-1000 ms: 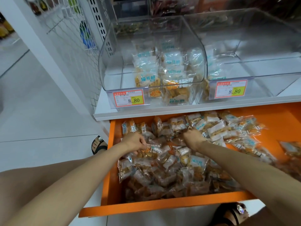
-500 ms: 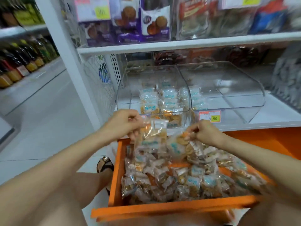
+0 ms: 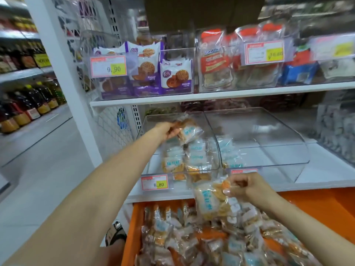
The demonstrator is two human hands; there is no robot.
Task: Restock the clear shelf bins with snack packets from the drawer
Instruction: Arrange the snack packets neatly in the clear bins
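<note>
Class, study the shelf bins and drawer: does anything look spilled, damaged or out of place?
Nothing spilled or damaged. The right clear plastic bin is nearly bare, unlike the fuller left clear plastic bin.

centre: left bin (image 3: pixel 153 166) open on top, gap under the upper shelf (image 3: pixel 211 96) lets a hand in; left hand (image 3: pixel 166 129) with packets (image 3: pixel 189 131) sits in that mouth | centre right: right bin (image 3: pixel 269 131) mostly free inside | bottom: drawer (image 3: pixel 135 217) heaped with loose packets (image 3: pixel 192 237), right hand (image 3: pixel 247 186) holding a second bunch (image 3: pixel 206 202) just above
</note>
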